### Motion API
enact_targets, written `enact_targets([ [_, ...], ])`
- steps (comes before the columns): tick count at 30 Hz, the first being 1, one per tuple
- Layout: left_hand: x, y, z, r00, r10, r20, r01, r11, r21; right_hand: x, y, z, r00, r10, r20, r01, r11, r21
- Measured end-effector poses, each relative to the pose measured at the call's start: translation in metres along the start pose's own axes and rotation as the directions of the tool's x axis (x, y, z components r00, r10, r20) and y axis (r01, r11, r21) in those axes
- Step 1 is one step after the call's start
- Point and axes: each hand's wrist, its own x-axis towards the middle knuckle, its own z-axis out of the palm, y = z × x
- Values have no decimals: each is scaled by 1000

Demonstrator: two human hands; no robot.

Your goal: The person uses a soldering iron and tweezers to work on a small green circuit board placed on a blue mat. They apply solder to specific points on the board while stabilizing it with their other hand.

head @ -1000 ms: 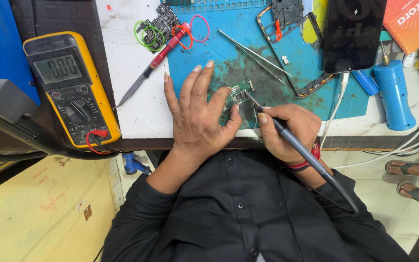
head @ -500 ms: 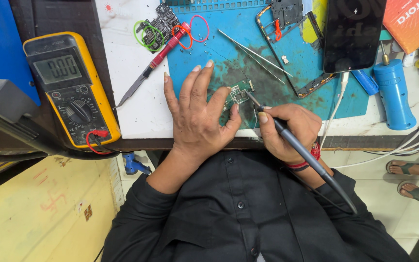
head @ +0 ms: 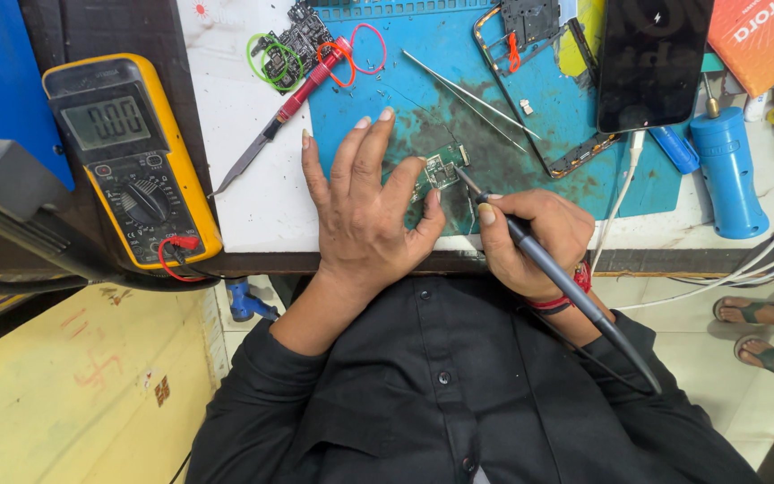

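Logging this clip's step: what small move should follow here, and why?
Probably a slight nudge of the iron tip along the board. The left hand lies flat, pinning the board on the mat, and the right hand already has the tip at its edge.

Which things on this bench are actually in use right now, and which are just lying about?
In use:
left hand steadying the small green circuit board
right hand holding the soldering iron, tip on the board
blue work mat

Lying about:
yellow multimeter
red-handled knife
tweezers
black phone
blue cylinder tool
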Motion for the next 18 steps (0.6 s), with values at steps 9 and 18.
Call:
enact_targets([
  [9,1,0,0,1000,2,-1,-2,1000,-1,-1,0,1,1000,-2,-21,1,1000,-15],
  [18,1,0,0,1000,-2,0,2,1000,5,-1,1,2,999,-13,-34,13,1000,-18],
])
